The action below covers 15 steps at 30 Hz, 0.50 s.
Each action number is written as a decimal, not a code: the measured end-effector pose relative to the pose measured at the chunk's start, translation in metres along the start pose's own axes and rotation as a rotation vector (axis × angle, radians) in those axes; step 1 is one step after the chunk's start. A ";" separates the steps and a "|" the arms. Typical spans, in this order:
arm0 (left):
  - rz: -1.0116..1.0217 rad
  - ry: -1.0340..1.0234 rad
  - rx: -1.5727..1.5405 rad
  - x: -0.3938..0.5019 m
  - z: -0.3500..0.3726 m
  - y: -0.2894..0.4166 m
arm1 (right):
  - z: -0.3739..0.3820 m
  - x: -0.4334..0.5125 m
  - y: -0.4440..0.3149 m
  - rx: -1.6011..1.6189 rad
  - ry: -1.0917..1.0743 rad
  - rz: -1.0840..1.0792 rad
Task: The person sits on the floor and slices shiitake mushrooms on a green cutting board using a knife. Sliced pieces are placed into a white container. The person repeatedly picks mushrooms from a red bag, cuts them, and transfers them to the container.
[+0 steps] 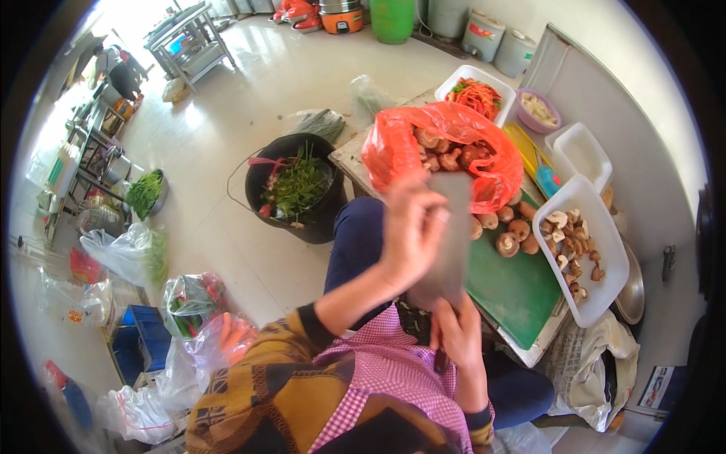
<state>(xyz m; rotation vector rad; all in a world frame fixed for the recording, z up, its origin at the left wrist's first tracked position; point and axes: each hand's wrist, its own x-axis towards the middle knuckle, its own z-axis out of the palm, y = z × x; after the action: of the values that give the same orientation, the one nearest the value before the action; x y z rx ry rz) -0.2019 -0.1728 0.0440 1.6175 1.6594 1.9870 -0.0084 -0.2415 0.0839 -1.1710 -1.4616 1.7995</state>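
Note:
My right hand is closed round the handle of a broad cleaver, its blade raised and pointing away from me. Beside the blade's left edge is my left hand, blurred, fingers curled; whether it touches the blade is unclear. Beyond them a red plastic bag of mushrooms stands on the low table. Whole brown mushrooms lie on the green cutting board. A white plastic tray at the board's right side holds cut mushroom pieces.
A black bucket of leafy greens stands left of the table. Behind are a tray of shredded red vegetables, a purple bowl and a yellow-and-blue tool. Bagged vegetables lie at left. A person bends far off.

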 end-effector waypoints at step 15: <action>0.046 -0.295 0.244 0.018 -0.044 -0.069 | -0.032 0.011 -0.022 -0.032 -0.082 0.018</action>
<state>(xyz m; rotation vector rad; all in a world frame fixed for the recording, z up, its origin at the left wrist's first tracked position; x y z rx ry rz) -0.2776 -0.1621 0.0096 1.9342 1.8129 1.5150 0.0114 -0.2106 0.1004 -1.1418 -1.5356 1.8626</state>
